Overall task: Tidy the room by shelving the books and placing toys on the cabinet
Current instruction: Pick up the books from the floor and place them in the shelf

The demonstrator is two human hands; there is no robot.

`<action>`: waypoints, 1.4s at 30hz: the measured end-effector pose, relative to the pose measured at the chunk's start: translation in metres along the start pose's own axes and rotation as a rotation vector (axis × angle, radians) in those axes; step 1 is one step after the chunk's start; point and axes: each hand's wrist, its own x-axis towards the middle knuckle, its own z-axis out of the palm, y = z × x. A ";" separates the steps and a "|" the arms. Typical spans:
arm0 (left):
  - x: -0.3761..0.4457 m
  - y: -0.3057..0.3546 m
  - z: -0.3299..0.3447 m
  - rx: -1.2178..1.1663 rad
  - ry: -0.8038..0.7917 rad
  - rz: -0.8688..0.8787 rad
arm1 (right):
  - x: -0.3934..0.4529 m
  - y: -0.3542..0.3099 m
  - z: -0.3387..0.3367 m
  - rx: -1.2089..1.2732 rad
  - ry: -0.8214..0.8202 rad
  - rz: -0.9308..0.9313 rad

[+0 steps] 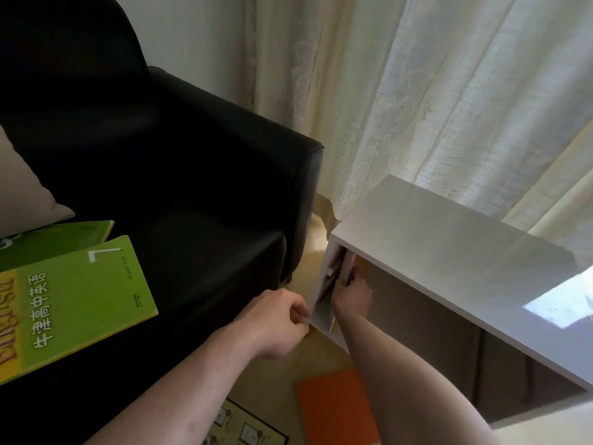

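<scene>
A black leather sofa (179, 175) fills the left side, its arm ending just left of the hands, with a narrow strip of bare floor between it and a white cabinet (449, 252). The cabinet stands to the right against pale curtains (417, 91), with its flat top beyond the right hand. The right hand (351, 295) reaches inside the cabinet's open left compartment, fingers curled around a book (329, 285) standing against the left wall; the book is dim and partly hidden. The left hand (276, 319), fingers curled, pinches the front edge of that same wall from outside. Two green books (73, 303) lie overlapping on the sofa seat, well left of the hands. Below the hands on the floor lie one orange book (333, 409) and one printed sheet (244, 428).
</scene>
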 end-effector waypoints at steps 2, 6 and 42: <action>-0.001 0.002 0.000 0.002 0.001 0.011 | 0.001 0.000 -0.001 0.032 0.021 -0.006; -0.001 0.003 0.000 -0.001 0.003 0.009 | 0.002 0.000 -0.002 0.023 -0.009 -0.015; -0.005 -0.007 -0.008 0.010 -0.034 -0.027 | -0.007 0.002 -0.021 -0.159 -0.252 -0.027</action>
